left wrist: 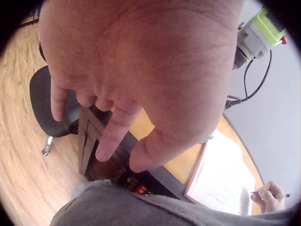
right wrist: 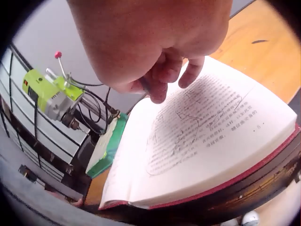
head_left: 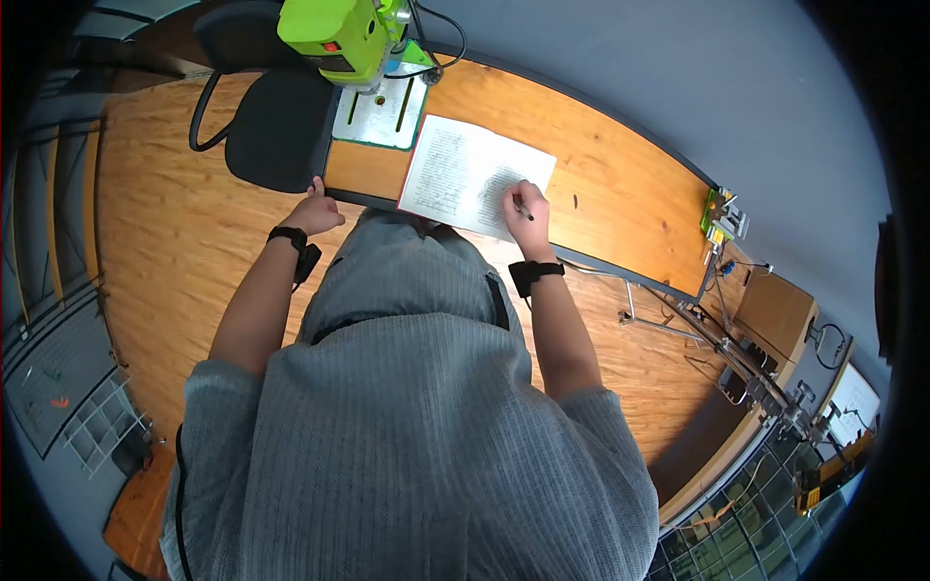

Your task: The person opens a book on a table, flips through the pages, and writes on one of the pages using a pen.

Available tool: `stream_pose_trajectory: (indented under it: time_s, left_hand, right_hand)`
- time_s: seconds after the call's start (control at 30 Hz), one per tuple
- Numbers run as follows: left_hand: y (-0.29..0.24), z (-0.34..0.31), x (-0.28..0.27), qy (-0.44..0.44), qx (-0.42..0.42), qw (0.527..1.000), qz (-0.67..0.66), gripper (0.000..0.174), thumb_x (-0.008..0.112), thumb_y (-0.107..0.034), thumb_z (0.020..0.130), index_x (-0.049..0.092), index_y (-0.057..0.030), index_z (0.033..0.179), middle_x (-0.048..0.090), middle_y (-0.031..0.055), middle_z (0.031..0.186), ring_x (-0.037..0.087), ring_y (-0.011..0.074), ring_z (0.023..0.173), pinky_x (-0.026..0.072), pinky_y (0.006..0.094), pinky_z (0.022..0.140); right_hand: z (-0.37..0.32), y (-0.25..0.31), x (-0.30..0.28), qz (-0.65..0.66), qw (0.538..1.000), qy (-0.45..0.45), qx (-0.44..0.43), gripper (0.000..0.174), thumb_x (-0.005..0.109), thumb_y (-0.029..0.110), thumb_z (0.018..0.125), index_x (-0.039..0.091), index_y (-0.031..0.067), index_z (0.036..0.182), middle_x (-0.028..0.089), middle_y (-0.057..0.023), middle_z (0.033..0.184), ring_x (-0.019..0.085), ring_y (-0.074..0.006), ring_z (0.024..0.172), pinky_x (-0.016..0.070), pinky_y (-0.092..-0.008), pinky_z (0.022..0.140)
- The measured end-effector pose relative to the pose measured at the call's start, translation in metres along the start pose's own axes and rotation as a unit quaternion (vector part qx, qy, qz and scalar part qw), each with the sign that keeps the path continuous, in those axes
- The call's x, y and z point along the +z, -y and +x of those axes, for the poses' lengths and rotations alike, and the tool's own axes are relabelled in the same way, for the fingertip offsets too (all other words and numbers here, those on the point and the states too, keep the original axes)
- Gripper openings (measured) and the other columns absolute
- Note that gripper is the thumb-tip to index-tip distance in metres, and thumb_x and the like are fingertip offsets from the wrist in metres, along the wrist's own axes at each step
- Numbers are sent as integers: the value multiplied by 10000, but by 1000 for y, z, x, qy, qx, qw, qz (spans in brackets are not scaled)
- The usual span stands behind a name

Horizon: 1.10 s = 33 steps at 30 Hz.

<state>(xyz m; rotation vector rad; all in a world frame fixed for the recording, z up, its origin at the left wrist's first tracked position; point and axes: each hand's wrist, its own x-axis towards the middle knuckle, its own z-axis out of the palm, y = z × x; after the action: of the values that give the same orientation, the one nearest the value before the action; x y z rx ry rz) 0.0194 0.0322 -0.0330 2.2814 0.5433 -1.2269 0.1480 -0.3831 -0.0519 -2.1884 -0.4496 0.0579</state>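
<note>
An open book (head_left: 448, 172) with a red cover lies at the table's front edge, its pages printed and marked with pen strokes. On its right-hand page my right hand (head_left: 529, 221) pinches a dark pen (head_left: 524, 208); in the right wrist view the curled fingers mostly hide the pen. Handwritten lines and a curved stroke run across the print near the lower page (right wrist: 188, 127). My left hand (head_left: 316, 212) is by the table's left front corner, holding nothing. Its thumb and index finger (left wrist: 113, 136) reach loosely downward in the left wrist view.
A green drill press (head_left: 334, 39) stands on a slotted metal base (head_left: 380, 114) behind and left of the book. Beside the table's left end is a black chair (head_left: 278, 131). A small green-and-metal device (head_left: 722, 218) sits at the right end of the wooden table (head_left: 620, 194).
</note>
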Motion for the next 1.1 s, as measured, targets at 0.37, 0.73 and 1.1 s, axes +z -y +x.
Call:
stream_pose_trajectory:
  time_s: [0.37, 0.73, 1.1]
  left_hand:
    - [-8, -4, -4, 21, 1, 1000, 14, 407, 666, -328, 889, 740, -31, 1157, -50, 360, 1686, 131, 465, 1591, 339, 422, 1207]
    - [-6, -4, -7, 24, -10, 1000, -7, 394, 680, -326, 883, 749, -49, 1156, -75, 326, 1700, 94, 432, 1607, 297, 422, 1232]
    - [1, -1, -7, 28, 1, 999, -19, 390, 703, -332, 903, 753, -65, 1183, -40, 326, 1705, 129, 403, 1607, 318, 400, 1215]
  right_hand:
    - [-33, 0, -4, 75, 993, 21, 93, 94, 722, 44, 877, 640, -2, 874, 668, -163, 798, 660, -298, 711, 542, -377, 686]
    - [-24, 18, 3, 60, 997, 31, 30, 124, 740, 58, 871, 637, -11, 870, 666, -170, 777, 664, -319, 708, 530, -393, 670]
    - [-27, 1, 3, 33, 999, 26, 26, 107, 757, 74, 840, 676, 10, 870, 677, -155, 737, 680, -308, 690, 541, -385, 681]
